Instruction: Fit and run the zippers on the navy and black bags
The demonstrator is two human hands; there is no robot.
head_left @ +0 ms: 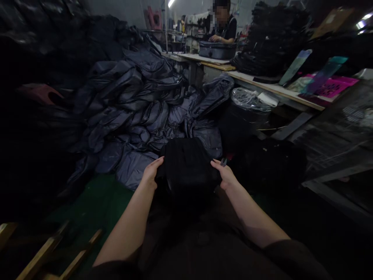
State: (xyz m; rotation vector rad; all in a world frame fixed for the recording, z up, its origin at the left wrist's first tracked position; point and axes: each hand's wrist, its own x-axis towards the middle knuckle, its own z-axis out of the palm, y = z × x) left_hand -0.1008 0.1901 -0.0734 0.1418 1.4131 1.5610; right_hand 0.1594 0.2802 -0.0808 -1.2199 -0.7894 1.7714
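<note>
A black fabric bag (189,167) is held in front of my body, its broad face toward me. My left hand (152,173) grips its left side, thumb on the near face and the other fingers out of sight behind it. On the opposite side my right hand (223,174) holds the bag's right edge in the same way. A small, partly see-through item (223,161) shows at the right hand's fingers; I cannot make out what it is. Just beyond the bag lies a heap of dark grey bags (145,105).
A long worktable (276,88) runs along the right, bearing a tall black stack (276,39) and a pink packet (332,86). Another person (225,33) sits behind a sewing machine (194,33). A plastic-lined bin (241,116) stands below. Wooden bars (43,256) lie lower left on green floor (101,202).
</note>
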